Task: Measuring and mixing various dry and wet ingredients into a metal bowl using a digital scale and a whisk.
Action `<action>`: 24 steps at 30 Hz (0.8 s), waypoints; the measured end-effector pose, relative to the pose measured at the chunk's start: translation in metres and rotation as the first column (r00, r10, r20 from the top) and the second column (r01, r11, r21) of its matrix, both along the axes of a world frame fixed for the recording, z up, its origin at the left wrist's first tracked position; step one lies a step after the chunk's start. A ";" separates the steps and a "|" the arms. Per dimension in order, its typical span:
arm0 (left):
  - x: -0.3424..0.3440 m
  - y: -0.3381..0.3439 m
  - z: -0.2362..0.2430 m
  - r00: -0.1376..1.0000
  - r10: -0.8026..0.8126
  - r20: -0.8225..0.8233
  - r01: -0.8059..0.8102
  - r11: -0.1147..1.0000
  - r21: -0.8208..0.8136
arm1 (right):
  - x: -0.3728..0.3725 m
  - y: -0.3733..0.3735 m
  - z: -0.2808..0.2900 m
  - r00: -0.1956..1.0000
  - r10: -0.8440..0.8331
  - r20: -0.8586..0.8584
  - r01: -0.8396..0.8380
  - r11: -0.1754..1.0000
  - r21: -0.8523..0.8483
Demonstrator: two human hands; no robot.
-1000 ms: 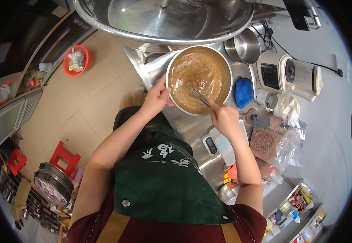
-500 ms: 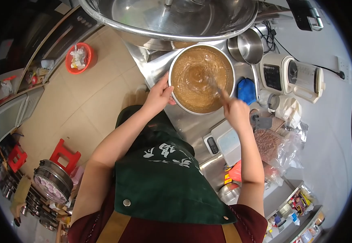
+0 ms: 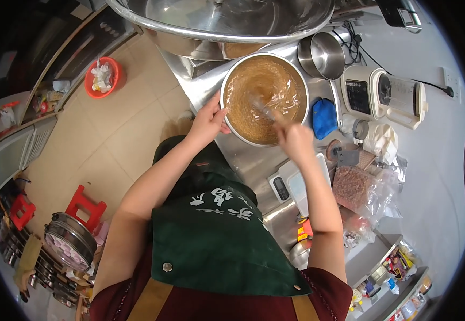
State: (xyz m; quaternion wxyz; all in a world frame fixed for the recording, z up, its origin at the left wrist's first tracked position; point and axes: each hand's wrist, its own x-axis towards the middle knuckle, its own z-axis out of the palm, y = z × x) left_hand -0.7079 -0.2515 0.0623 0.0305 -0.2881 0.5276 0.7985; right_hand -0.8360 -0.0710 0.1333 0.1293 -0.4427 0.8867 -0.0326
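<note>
A round metal bowl [image 3: 225,88] of brown liquid batter [image 3: 288,99] stands on the steel counter. My left hand [image 3: 209,122] grips its left rim, thumb near the edge and fingers against the outer wall. Over the lower right rim, my right hand [image 3: 296,142] is closed around the handle of a whisk [image 3: 264,109]. The whisk's head dips into the batter, blurred by motion and partly hidden there. Ripples and shiny streaks run across the batter's surface.
A large steel mixing bowl [image 3: 189,33] overhangs the far side. To the right are a steel pot [image 3: 322,55], a blue cloth [image 3: 325,119], a blender [image 3: 363,93] and bagged ingredients [image 3: 352,184]. A kitchen scale [image 3: 280,188] lies nearer. An orange bin [image 3: 116,75] stands on the floor at left.
My right hand has swept the whisk left and slightly nearer through the batter, shifting the swirl pattern. My left hand stays on the bowl's rim.
</note>
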 end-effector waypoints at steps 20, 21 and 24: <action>-0.005 -0.010 -0.002 1.000 0.003 -0.006 -0.003 1.000 0.026 | 0.005 0.035 0.027 0.960 -0.279 0.033 0.268 0.946 0.183; -0.007 -0.012 -0.003 1.000 0.004 0.003 -0.004 1.000 0.020 | 0.014 0.037 0.028 0.952 -0.291 0.095 0.267 0.941 0.206; -0.010 -0.016 0.000 0.999 -0.037 0.008 0.036 0.999 0.033 | 0.046 0.020 0.021 0.941 -0.307 0.140 0.291 0.948 0.126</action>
